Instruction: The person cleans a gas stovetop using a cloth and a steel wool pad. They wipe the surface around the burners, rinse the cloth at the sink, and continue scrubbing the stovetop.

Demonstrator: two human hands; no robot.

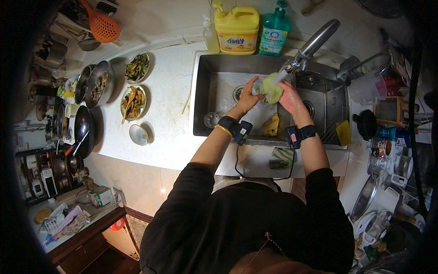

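Note:
Under the faucet [309, 42], water runs onto a light green cloth [271, 89] held between my two hands. My left hand [248, 98] is at the cloth's left side, by what looks like a clear glass whose outline is unclear. My right hand [291, 98] holds the cloth's right edge with the fingers near the stream. Below them, a crumpled yellow cloth [271, 126] lies in the stainless steel sink [224, 77]. A clear drinking glass [211, 120] stands in the sink's lower left corner.
Behind the sink stand a yellow detergent jug [237, 30], a green pump bottle [274, 32] and a clear pump bottle [211, 36]. Left on the counter are two dishes of food [145, 77] [143, 109] and a small bowl [138, 134]. A yellow cloth [343, 133] hangs at the sink's right.

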